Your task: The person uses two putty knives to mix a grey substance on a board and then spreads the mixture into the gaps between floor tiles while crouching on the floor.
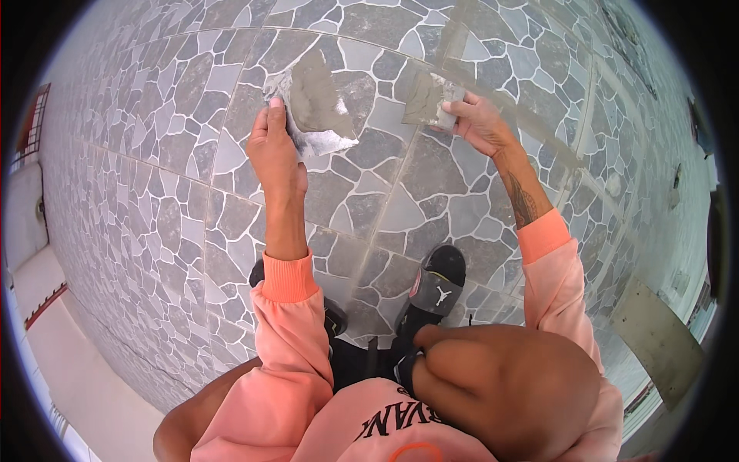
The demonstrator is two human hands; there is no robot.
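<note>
My left hand (275,146) is closed on the near left edge of a flat, whitish, mortar-smeared piece (327,142); I cannot tell its exact kind. On it lies a thick layer of grey mortar (314,96). To the right, my right hand (479,125) pinches a small flat scraper (454,94) between thumb and fingers. Grey paste coats the scraper's blade, which points left toward the mortar. A gap separates the two pieces. Both are held over the stone-patterned tile floor (443,165), whose straight joints run between the tiles.
My slide-sandalled right foot (439,285) stands below the hands, near my bent knee (508,385). A smeared grey strip (531,115) runs along a tile joint beyond my right hand. At the right lies a flat greyish panel (658,339); a pale wall (85,362) borders the left.
</note>
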